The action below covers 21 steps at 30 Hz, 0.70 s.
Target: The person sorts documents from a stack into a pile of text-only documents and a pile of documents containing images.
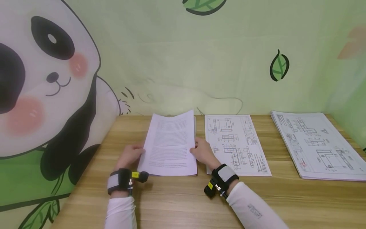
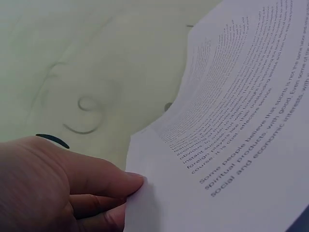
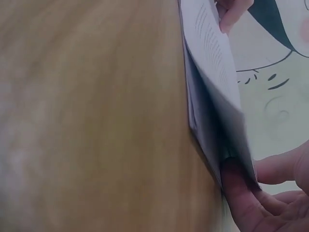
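A sheet of printed paper [image 1: 170,144] is held by its two side edges, bowed and lifted a little off the papers under it. My left hand [image 1: 130,155] pinches its left edge; in the left wrist view the thumb of the left hand [image 2: 72,186] lies on top of the printed face. My right hand [image 1: 203,152] pinches the right edge. The right wrist view has the right hand [image 3: 270,193] with a finger under the raised sheet [image 3: 219,72] and the thumb above. More paper [image 3: 195,104] lies beneath, on the table.
Right of the right hand lies a sheet with technical drawings [image 1: 237,143]. A thicker stack of drawings [image 1: 317,146] rests at the far right. The wooden table [image 1: 177,203] meets a green wall [image 1: 171,63] with a painted panda at the back.
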{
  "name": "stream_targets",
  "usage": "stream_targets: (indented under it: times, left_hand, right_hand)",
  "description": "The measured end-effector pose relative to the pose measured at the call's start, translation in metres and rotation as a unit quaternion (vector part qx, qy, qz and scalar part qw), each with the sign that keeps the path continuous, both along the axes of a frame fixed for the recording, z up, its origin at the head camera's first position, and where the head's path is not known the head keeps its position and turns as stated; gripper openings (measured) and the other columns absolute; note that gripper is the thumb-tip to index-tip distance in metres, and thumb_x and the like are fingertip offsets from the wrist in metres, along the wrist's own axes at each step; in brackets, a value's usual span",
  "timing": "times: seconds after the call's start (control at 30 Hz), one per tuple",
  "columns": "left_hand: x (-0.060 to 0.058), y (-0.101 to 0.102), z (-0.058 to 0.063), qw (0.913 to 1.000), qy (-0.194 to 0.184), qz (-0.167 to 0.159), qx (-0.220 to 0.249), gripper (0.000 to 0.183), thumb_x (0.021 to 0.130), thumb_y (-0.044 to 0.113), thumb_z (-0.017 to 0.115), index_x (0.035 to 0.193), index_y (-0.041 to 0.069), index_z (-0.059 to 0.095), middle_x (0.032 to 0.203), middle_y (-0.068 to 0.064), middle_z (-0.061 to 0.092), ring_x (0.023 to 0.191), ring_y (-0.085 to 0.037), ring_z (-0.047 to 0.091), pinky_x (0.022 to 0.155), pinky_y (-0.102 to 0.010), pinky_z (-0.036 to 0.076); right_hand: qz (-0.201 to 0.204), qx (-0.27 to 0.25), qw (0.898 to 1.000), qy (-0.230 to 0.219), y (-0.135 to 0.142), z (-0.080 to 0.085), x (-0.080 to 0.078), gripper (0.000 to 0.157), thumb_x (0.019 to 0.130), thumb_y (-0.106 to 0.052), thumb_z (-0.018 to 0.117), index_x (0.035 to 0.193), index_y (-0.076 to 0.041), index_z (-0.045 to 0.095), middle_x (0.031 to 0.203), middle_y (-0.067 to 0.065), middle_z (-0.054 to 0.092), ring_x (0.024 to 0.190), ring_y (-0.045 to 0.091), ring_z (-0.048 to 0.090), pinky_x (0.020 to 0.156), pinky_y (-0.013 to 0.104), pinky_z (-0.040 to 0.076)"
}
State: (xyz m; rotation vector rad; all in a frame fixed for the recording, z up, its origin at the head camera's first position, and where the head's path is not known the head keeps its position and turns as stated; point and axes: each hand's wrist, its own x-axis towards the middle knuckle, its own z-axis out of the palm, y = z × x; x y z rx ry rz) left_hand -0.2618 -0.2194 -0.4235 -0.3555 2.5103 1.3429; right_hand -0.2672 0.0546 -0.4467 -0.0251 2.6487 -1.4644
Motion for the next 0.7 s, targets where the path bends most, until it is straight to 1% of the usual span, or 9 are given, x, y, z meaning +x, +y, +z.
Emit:
stream_targets:
  times: [0.13,0.27,0.37,0.47,0.53,0.6,0.7]
  left_hand:
    - [0.001,0.0,-0.003,0.9998,0.002,0.021,0.005,0.045,0.093,0.024,0.053,0.132,0.001,0.049,0.128,-0.022,0.054,0.109,-0.035,0.05,0.094,-0.048,0.042]
    - [0.002,0.001,-0.003,0.9994,0.007,0.032,0.014,0.045,0.093,0.024,0.053,0.132,0.002,0.049,0.127,-0.021,0.054,0.109,-0.035,0.051,0.094,-0.047,0.043]
    - [0.004,0.0,-0.002,0.9991,0.013,0.038,0.014,0.043,0.093,0.022,0.052,0.131,0.002,0.05,0.126,-0.021,0.055,0.109,-0.035,0.052,0.092,-0.046,0.044]
    - [0.005,0.0,0.001,0.9985,0.015,0.051,0.014,0.041,0.092,0.02,0.052,0.129,0.003,0.053,0.124,-0.021,0.056,0.108,-0.035,0.052,0.089,-0.044,0.045]
    - [0.005,-0.001,0.002,0.998,0.019,0.059,0.014,0.039,0.092,0.02,0.052,0.128,0.003,0.054,0.123,-0.021,0.057,0.106,-0.034,0.054,0.086,-0.041,0.046]
    - [0.005,-0.001,0.002,0.9978,0.02,0.062,0.015,0.039,0.093,0.02,0.052,0.128,0.003,0.054,0.122,-0.021,0.058,0.104,-0.033,0.055,0.084,-0.039,0.046]
    - [0.005,-0.001,0.003,0.9978,0.025,0.06,0.015,0.039,0.093,0.021,0.051,0.128,0.003,0.054,0.12,-0.021,0.059,0.102,-0.033,0.056,0.08,-0.036,0.047]
  right_hand:
    - [0.005,0.026,1.0,0.01,-0.003,0.001,0.001,0.049,0.085,-0.006,0.058,0.133,-0.006,0.048,0.097,0.014,0.068,0.065,0.017,0.061,0.049,0.023,0.043]
    - [0.008,0.052,0.998,0.022,-0.001,0.004,0.0,0.047,0.083,-0.007,0.059,0.129,-0.003,0.049,0.1,0.015,0.068,0.068,0.019,0.06,0.05,0.024,0.042]
    - [0.009,0.059,0.998,0.02,0.001,0.007,0.001,0.053,0.082,-0.009,0.06,0.133,-0.001,0.047,0.114,0.019,0.065,0.078,0.022,0.06,0.053,0.023,0.041]
    - [0.016,0.057,0.998,0.015,0.002,0.01,0.003,0.059,0.083,-0.012,0.061,0.138,-0.002,0.042,0.13,0.021,0.057,0.088,0.024,0.06,0.052,0.022,0.039]
    - [0.022,0.051,0.998,0.014,0.003,0.012,0.004,0.059,0.084,-0.014,0.061,0.139,-0.002,0.042,0.133,0.022,0.054,0.092,0.025,0.059,0.054,0.023,0.04]
    - [0.024,0.05,0.998,0.018,0.004,0.013,0.004,0.057,0.084,-0.014,0.061,0.138,-0.003,0.044,0.132,0.022,0.055,0.094,0.026,0.059,0.059,0.025,0.044]
    - [0.025,0.044,0.999,0.017,0.006,0.014,0.005,0.055,0.085,-0.015,0.061,0.136,-0.003,0.046,0.128,0.021,0.058,0.1,0.026,0.058,0.072,0.03,0.05]
